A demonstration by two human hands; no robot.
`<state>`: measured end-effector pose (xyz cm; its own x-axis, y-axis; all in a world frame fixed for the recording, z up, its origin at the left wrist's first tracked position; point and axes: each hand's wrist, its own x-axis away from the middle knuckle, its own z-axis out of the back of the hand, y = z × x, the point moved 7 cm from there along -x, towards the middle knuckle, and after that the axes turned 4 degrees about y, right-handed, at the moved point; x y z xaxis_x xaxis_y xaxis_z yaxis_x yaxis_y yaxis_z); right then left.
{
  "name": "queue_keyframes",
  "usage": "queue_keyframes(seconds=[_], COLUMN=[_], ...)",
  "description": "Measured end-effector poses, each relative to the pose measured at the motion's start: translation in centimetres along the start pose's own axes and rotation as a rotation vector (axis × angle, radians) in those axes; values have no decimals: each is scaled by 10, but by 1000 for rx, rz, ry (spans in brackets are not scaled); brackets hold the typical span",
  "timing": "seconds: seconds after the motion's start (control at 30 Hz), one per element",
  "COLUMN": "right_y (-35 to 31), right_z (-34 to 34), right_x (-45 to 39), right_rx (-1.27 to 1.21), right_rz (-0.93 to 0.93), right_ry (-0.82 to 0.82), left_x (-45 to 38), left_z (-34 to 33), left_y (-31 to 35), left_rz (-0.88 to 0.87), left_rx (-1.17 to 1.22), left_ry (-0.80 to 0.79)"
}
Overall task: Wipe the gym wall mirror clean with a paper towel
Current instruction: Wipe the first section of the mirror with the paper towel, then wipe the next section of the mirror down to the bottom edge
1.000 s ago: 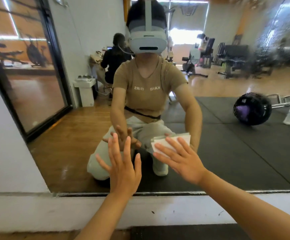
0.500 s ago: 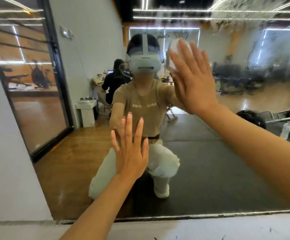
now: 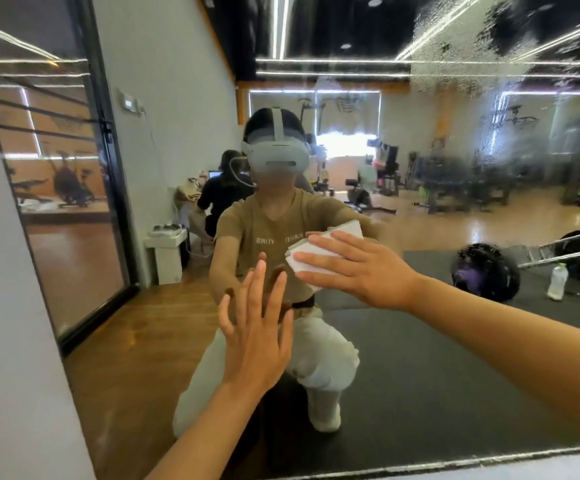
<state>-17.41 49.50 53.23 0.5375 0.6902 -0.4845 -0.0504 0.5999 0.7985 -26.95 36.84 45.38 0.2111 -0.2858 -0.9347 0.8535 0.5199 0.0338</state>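
The wall mirror fills most of the view and reflects a crouching person and the gym. Wet spray and streaks cover its upper right part. My right hand presses a folded white paper towel flat against the glass at chest height of the reflection, fingers straight and pointing left. My left hand lies lower and to the left, palm flat on the glass with fingers spread upward.
A white wall borders the mirror on the left, and a pale ledge runs below its bottom edge. The reflection shows a barbell plate, a bottle and gym machines.
My right hand with the paper towel swept from low up to head height, then back down to chest height. My left hand stayed flat on the glass. The view tilted upward.
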Motion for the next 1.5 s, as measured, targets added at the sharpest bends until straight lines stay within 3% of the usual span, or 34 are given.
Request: queue_keyframes(seconds=[0.1,0.27,0.33,0.4,0.47,0.63,0.87,1.1,1.5], right_y=[55,174,194,189,163,63,47,107,283], right_z=[21,83,95,90,74,29,27,79,204], right_x=[-31,-87,-96,-98,-93,-44,-26,-60,-182], right_rx=[-4,29,12,6,0,-45,0,37,48], right_rz=[-121,-654,-820,-873,-800,-305,-133,-280,-443], right_ry=[75,332,371,395,378,161,116,157,105], left_x=[-19,-42,-43,-43,-43,-44,-77,-171,-399], left_z=[11,12,12,13,14,18,38,87,204], left_y=[-5,-17,-19,-20,-19,-18,-8,0,9], left_rz=[-2,-16,-37,-41,-35,-31,-15,-25,-1], left_rx=[16,12,3,-2,-5,8,109,154,263], left_ry=[55,45,35,36,45,70,135,123,55])
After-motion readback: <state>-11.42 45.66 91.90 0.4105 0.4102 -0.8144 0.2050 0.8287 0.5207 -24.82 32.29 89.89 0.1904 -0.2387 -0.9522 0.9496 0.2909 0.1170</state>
